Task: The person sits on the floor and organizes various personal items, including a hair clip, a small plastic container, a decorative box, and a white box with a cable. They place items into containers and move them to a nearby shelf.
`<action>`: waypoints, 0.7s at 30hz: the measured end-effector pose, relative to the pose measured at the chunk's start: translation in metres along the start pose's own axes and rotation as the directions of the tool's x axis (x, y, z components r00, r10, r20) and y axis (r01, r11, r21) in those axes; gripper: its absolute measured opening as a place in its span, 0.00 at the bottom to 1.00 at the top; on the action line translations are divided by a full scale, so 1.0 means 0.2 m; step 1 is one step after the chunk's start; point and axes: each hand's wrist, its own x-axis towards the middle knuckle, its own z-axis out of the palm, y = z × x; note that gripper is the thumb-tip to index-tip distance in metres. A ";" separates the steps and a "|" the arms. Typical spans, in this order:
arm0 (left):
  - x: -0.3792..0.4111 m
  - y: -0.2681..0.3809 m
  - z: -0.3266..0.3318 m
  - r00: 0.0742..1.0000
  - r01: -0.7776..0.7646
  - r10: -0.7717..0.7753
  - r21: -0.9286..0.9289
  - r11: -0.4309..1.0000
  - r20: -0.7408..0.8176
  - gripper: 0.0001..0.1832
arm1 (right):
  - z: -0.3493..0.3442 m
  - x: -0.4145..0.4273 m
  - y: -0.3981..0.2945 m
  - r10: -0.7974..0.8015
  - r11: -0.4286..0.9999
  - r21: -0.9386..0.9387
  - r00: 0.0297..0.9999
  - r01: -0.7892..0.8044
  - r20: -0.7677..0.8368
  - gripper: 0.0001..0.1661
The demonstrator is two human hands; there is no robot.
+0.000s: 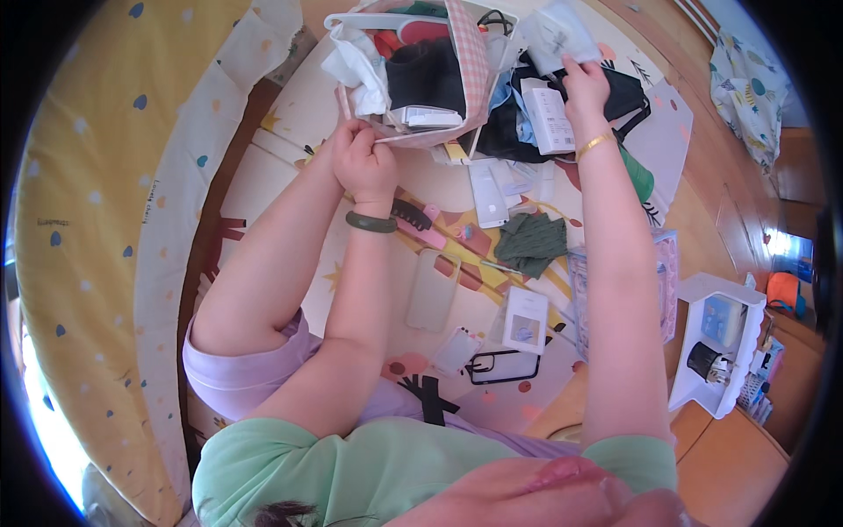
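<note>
My left hand (364,158) pinches the near rim of an open pink-gingham fabric basket (475,66). Inside it lie black cloth (425,76), a white plastic item (431,117) and a red-and-white object (421,31). A crumpled white cloth or packet (359,69) hangs over its left side. To the right of the basket, my right hand (586,92) holds a translucent white packet (560,36) by its lower edge. Below that packet, a white printed box (548,118) rests on dark fabric and light-blue material; a black strapped item (622,92) lies beside them.
Across the patterned mat are a silver phone (489,197), green cloth (532,242), a black claw clip (411,215), a clear phone case (421,306), a black-rimmed case (505,367) and a white package (527,309). A clear pinkish container (666,283) and white shelf unit (685,388) stand right; a yellow-covered bed (99,178) left.
</note>
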 end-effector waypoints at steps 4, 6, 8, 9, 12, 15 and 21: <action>0.00 0.01 0.01 1.000 0.005 -0.005 0.001 1.000 0.018 0.03 | -0.20 -0.10 -0.02 -0.595 0.779 -0.207 0.802 0.592 0.055 0.11; 0.00 0.01 0.01 0.998 0.035 -0.035 -0.005 0.999 0.048 0.04 | -0.23 -0.22 -0.07 -0.654 0.723 -0.211 0.750 0.658 0.099 0.10; 0.00 0.01 0.00 0.998 0.037 -0.036 -0.021 0.999 0.052 0.04 | -0.25 -0.32 -0.09 -0.650 0.743 -0.139 0.756 0.654 0.085 0.09; 0.01 0.01 0.01 0.999 0.024 -0.023 -0.036 0.999 0.041 0.04 | -0.25 -0.36 -0.11 -0.649 0.750 -0.103 0.757 0.653 0.076 0.09; 0.01 0.07 -0.02 0.994 0.012 -0.011 0.004 1.000 -0.104 0.05 | -0.25 -0.46 -0.13 -0.676 0.734 -0.027 0.733 0.679 0.077 0.08; 0.05 0.21 -0.07 0.980 -0.016 -0.010 -0.130 0.991 -0.199 0.08 | -0.27 -0.57 -0.15 -0.626 0.776 0.137 0.779 0.616 0.043 0.06; 0.00 0.79 -0.14 0.534 0.837 -0.187 -0.485 0.255 0.824 0.16 | -0.44 -0.95 -0.17 -0.598 0.801 0.055 0.796 0.596 0.094 0.08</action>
